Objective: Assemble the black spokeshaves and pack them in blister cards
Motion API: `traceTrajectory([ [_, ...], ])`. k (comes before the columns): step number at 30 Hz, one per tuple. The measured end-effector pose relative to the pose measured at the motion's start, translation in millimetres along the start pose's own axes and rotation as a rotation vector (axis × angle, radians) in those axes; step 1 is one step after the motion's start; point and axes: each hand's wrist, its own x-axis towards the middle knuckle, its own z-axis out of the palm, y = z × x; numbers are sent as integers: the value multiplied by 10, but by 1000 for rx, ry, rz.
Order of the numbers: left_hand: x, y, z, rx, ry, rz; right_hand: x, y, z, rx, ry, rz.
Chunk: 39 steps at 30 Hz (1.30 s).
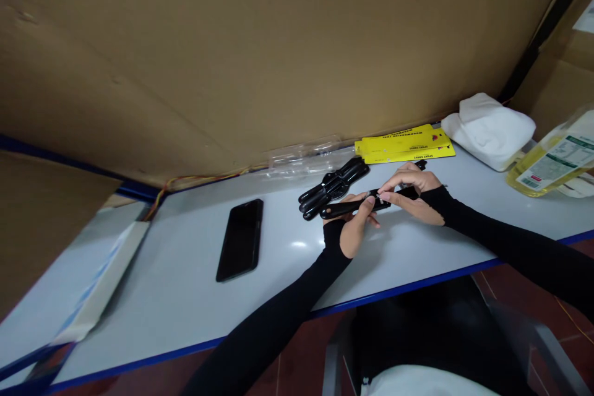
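A black spokeshave point(341, 209) lies across both hands just above the table. My left hand point(355, 232) is closed round its left half from below, with the thumb on the tool's middle. Over the right half, my right hand point(415, 189) pinches at a small shiny metal part point(377, 197) in the centre; its exact form is too small to tell. Just behind my left hand lies a pile of more black spokeshaves point(334, 187). Yellow cards point(403, 146) printed with "spoke shave" and "woodworking tool" lie beyond my right hand.
Clear plastic packaging point(306, 161) rests by the cardboard wall point(278, 62). A black phone point(240, 240) lies to the left on the white table point(185, 297). On the right are a white cloth bundle point(492, 130) and a bottle of yellow liquid point(552, 158).
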Motion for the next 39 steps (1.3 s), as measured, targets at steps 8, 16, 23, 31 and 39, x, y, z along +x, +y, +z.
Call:
traceTrajectory([
  [8,-12,0,-3,32,-15,38,-25,24,36,-28,32,-51],
  [16,-22,26,0,91,-7,44,-69,-50,89,-295,157,-210],
  [23,-14,64,-13,137,-54,8,-84,105,126,-616,174,-418],
  [31,-73,67,37,69,-43,7,-129,14,219,-790,156,-391],
  [39,-70,98,82,25,-30,-53,-117,-49,226,-654,242,-365],
])
